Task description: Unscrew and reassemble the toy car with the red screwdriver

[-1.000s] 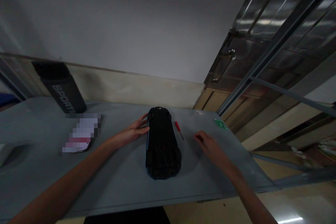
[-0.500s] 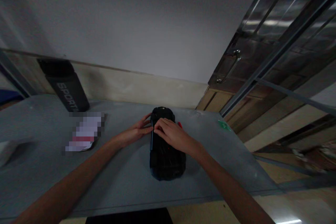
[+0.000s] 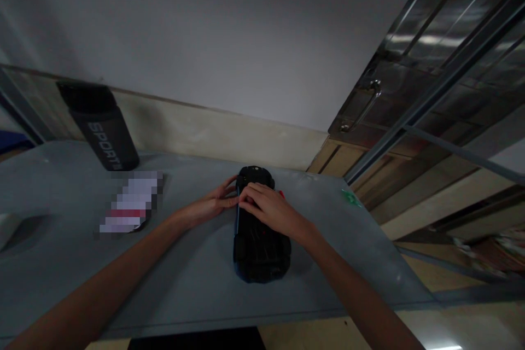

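A toy car (image 3: 262, 254) lies upside down on the grey table, its black underside and wheels facing up and a blue edge showing along the left. My left hand (image 3: 217, 200) holds its left side, fingers near the front wheel and thumb against the edge. Over the middle of the underside, my right hand (image 3: 268, 205) is closed, with thumb and fingertips together; what they pinch, if anything, is hidden. A small red thing (image 3: 281, 194) shows just beyond the right hand, beside the car, mostly covered.
A dark bottle (image 3: 104, 128) marked "SPORT" stands at the back left by the wall. Near it lies a blurred-out flat item (image 3: 133, 197). A white object (image 3: 7, 227) sits at the left edge. A green scrap (image 3: 350, 197) lies right on the table (image 3: 197, 279). Metal frame bars (image 3: 381, 147) rise at right.
The camera view has shifted slightly. My hands and the toy car keep nearly the same positions, with the right fingertips still close together over the underside.
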`<state>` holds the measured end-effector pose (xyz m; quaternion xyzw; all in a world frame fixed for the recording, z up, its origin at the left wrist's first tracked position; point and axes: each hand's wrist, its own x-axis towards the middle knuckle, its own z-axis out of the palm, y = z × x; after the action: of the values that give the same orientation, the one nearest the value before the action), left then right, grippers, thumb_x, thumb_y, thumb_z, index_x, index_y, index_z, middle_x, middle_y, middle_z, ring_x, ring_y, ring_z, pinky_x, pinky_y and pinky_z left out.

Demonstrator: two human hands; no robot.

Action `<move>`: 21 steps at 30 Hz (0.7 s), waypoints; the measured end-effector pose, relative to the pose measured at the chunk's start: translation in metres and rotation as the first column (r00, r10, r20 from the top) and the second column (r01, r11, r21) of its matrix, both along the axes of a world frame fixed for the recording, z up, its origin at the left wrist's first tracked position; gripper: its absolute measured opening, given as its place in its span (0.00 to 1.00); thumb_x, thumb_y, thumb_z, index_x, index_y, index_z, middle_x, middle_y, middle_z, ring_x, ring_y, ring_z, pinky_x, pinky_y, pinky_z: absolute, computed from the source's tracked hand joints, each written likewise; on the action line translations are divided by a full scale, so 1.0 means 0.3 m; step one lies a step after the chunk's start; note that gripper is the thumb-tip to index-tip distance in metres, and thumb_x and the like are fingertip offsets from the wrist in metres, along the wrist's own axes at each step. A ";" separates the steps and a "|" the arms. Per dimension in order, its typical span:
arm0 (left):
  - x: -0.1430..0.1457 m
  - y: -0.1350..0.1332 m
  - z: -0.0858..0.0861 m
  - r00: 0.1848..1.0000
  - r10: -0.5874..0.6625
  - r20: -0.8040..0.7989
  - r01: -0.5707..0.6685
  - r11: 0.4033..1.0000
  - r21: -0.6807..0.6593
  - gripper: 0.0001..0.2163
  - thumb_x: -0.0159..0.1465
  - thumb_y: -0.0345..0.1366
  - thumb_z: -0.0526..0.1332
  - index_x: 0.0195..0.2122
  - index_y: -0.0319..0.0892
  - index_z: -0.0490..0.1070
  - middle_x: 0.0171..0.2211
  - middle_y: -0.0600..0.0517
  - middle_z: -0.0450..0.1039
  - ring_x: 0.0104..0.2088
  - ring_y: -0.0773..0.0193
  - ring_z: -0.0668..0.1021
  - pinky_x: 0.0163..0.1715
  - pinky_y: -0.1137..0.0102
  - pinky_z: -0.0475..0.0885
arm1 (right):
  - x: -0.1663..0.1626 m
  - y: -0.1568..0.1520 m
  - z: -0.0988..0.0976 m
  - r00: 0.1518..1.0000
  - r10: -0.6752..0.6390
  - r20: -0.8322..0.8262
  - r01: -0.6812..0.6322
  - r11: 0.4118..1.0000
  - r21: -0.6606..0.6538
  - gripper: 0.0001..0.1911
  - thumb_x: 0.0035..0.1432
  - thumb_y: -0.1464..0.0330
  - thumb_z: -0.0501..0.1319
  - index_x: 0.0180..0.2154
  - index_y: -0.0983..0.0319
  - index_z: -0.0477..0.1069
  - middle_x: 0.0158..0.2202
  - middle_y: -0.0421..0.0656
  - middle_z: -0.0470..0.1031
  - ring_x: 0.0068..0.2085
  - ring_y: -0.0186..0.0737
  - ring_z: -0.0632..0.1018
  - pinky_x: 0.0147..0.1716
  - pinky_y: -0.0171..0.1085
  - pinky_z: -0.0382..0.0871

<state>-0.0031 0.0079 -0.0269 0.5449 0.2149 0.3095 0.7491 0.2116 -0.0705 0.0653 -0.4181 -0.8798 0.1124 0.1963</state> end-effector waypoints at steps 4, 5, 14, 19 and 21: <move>0.004 -0.007 0.011 0.999 0.033 0.003 -0.033 0.999 -0.020 0.44 0.63 0.37 0.74 0.77 0.59 0.57 0.75 0.47 0.64 0.75 0.43 0.66 0.72 0.54 0.62 | 0.023 0.004 -0.002 0.986 -0.043 -0.160 0.038 0.999 -0.035 0.06 0.78 0.65 0.57 0.45 0.56 0.72 0.46 0.43 0.79 0.49 0.42 0.80 0.51 0.41 0.72; 0.006 -0.010 0.015 0.999 0.039 0.006 -0.039 0.999 -0.031 0.44 0.63 0.37 0.74 0.78 0.58 0.57 0.75 0.46 0.63 0.75 0.43 0.66 0.73 0.52 0.61 | 0.039 0.009 -0.004 0.973 -0.081 -0.214 0.075 0.997 -0.037 0.07 0.78 0.65 0.56 0.45 0.56 0.72 0.46 0.43 0.80 0.48 0.42 0.80 0.50 0.41 0.72; 0.000 -0.023 0.041 0.996 0.046 -0.073 -0.041 0.997 0.071 0.44 0.63 0.38 0.75 0.78 0.60 0.57 0.77 0.46 0.62 0.76 0.42 0.64 0.73 0.47 0.60 | 0.341 0.062 -0.149 0.828 -0.497 -0.261 0.489 0.867 -0.098 0.10 0.73 0.62 0.55 0.44 0.57 0.73 0.25 0.37 0.72 0.27 0.41 0.75 0.31 0.38 0.64; -0.007 -0.019 0.037 0.987 0.067 -0.144 -0.051 0.993 0.107 0.46 0.62 0.38 0.74 0.78 0.61 0.55 0.78 0.48 0.59 0.76 0.43 0.64 0.70 0.50 0.64 | 0.380 0.051 -0.200 0.868 -0.485 -0.104 0.474 0.873 -0.115 0.07 0.71 0.64 0.57 0.44 0.58 0.73 0.27 0.38 0.74 0.29 0.42 0.77 0.34 0.39 0.63; -0.004 -0.019 0.038 0.987 0.069 -0.142 -0.059 0.995 0.078 0.48 0.61 0.39 0.75 0.79 0.60 0.53 0.78 0.46 0.59 0.76 0.43 0.64 0.72 0.49 0.62 | 0.365 0.052 -0.184 0.860 -0.491 -0.138 0.478 0.870 -0.120 0.08 0.71 0.64 0.57 0.44 0.58 0.73 0.28 0.38 0.74 0.29 0.42 0.76 0.34 0.40 0.64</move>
<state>-0.0043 0.0021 -0.0155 0.5861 0.2744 0.3009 0.7005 0.3212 -0.0549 0.0100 -0.6229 -0.7219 0.1291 0.2725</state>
